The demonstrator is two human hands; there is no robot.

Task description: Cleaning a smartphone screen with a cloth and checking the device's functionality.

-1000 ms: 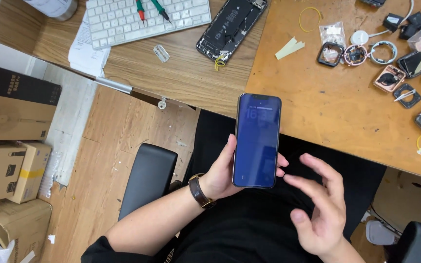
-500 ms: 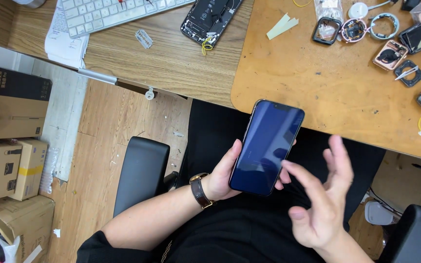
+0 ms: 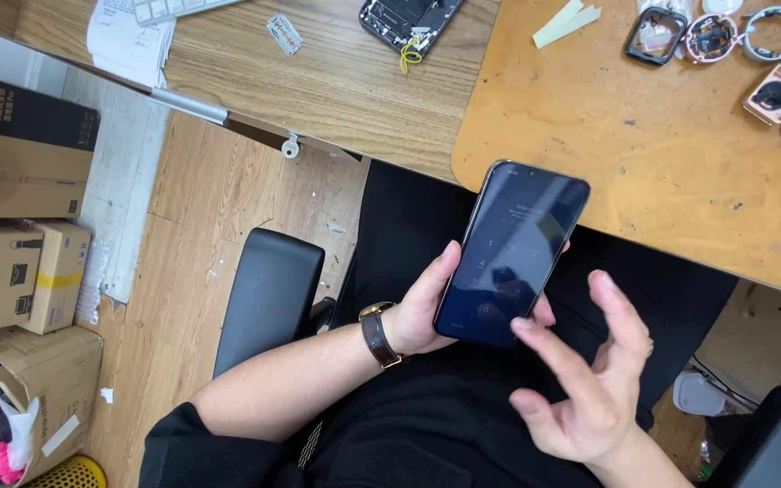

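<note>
Left hand [image 3: 422, 312] has its grip clamped around a dark smartphone [image 3: 510, 255], thumb along the near edge, other fingers hidden behind the case. The phone sits tilted over the lap, above the black clothing, top end pointing toward the tabletop [image 3: 607, 154]. Screen is lit, showing a faint keypad. A brown-strapped wristwatch [image 3: 380, 335] sits just behind the grip.

Right hand [image 3: 585, 389] hovers just beside the grip, fingers spread apart, holding nothing; its index fingertip lies at the lower corner of the screen.

Risk, as judged: the phone rests on one hand only, over the lap. A firm press at the low corner could lever it out of the grip and drop it.

Beyond the grip, the orange mat [image 3: 680, 181] on the tabletop carries opened watch cases [image 3: 680, 34] and small parts. Further along lies an opened phone chassis [image 3: 409, 20]. Out from the grip's wrist side: chair armrest [image 3: 268, 294], then cardboard boxes [image 3: 15, 271] on the floor.
</note>
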